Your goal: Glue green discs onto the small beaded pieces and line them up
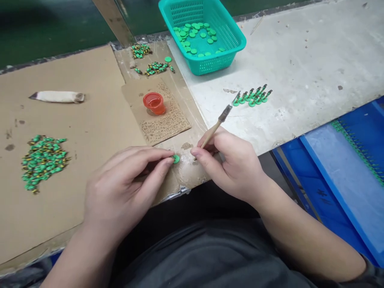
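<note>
Between the thumb and forefinger of my left hand is a small toy figure with a round green base; the fingers hide most of the figure. My right hand is closed round the wooden handle of a paintbrush, its tip slanting up and to the right, away from the figure. Both hands are over the table's front edge. Beyond them, a small red cup with liquid in it stands on a speckled piece of cardboard. Several figures on green bases stand in rows past the brush tip.
A turquoise basket holding green discs stands at the back. Loose green figures lie in a pile at left and in smaller heaps behind the cup. A whitish cloth-like roll lies on cardboard. Blue trays are at lower right.
</note>
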Action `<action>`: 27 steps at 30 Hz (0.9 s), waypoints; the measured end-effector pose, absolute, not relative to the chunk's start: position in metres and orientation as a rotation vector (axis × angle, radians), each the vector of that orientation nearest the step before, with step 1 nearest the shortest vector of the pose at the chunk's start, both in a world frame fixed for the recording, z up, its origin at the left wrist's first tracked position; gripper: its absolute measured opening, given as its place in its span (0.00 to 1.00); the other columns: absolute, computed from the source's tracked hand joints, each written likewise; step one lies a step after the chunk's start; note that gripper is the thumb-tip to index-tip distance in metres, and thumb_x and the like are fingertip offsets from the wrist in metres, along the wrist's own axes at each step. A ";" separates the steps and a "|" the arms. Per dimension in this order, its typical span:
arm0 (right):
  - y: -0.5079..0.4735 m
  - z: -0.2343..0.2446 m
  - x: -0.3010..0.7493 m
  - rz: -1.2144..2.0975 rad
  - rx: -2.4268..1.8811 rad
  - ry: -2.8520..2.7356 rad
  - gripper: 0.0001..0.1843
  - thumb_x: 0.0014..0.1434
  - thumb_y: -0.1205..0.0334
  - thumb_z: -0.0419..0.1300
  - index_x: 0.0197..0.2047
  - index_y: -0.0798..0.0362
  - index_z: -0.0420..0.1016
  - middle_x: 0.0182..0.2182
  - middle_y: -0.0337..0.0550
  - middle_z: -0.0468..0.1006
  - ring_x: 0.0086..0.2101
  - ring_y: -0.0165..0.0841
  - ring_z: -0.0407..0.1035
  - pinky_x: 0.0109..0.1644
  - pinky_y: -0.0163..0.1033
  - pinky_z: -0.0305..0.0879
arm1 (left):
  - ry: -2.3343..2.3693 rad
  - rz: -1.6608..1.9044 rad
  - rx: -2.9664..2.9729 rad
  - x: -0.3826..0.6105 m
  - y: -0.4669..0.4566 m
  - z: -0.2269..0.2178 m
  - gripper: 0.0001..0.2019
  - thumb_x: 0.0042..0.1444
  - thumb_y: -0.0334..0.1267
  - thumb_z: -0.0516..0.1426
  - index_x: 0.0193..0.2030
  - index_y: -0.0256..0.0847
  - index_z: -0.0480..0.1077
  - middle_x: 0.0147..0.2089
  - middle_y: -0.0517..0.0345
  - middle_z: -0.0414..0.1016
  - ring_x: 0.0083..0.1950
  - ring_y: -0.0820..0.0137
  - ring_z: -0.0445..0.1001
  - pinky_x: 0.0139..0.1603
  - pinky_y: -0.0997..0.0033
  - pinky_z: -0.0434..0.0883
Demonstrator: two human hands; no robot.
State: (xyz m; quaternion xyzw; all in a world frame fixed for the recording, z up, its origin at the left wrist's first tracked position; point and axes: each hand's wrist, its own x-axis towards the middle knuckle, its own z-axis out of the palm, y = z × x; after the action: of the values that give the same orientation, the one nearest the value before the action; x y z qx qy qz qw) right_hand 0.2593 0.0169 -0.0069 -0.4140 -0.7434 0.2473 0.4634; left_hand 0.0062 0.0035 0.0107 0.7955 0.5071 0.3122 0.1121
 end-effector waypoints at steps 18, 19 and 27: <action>0.018 0.014 0.265 0.608 -1.136 -1.969 0.11 0.82 0.57 0.67 0.44 0.44 0.74 0.46 0.41 0.87 0.41 0.36 0.83 0.53 0.41 0.82 | 1.657 0.961 2.205 0.018 0.001 0.015 0.07 0.78 0.45 0.68 0.49 0.50 0.89 0.45 0.66 0.91 0.43 0.72 0.85 0.49 0.71 0.78; 0.018 0.013 0.265 0.605 -1.135 -1.964 0.12 0.82 0.58 0.67 0.43 0.44 0.73 0.45 0.41 0.86 0.41 0.36 0.83 0.53 0.41 0.82 | 1.662 0.958 2.210 0.019 0.001 0.015 0.07 0.78 0.44 0.68 0.49 0.49 0.89 0.44 0.65 0.91 0.43 0.72 0.85 0.48 0.71 0.77; 0.016 0.013 0.265 0.644 -1.213 -1.950 0.16 0.83 0.53 0.66 0.41 0.42 0.70 0.44 0.41 0.84 0.41 0.38 0.83 0.54 0.44 0.84 | 1.606 0.964 2.256 0.016 0.004 0.012 0.08 0.79 0.45 0.67 0.50 0.49 0.89 0.43 0.66 0.90 0.43 0.72 0.84 0.50 0.71 0.77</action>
State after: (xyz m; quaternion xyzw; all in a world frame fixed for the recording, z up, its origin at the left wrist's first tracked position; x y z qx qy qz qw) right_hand 0.2654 0.0155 0.0133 -0.4725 -0.7598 0.2510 0.3694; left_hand 0.0160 0.0042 0.0122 0.7651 0.5447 0.3271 0.1047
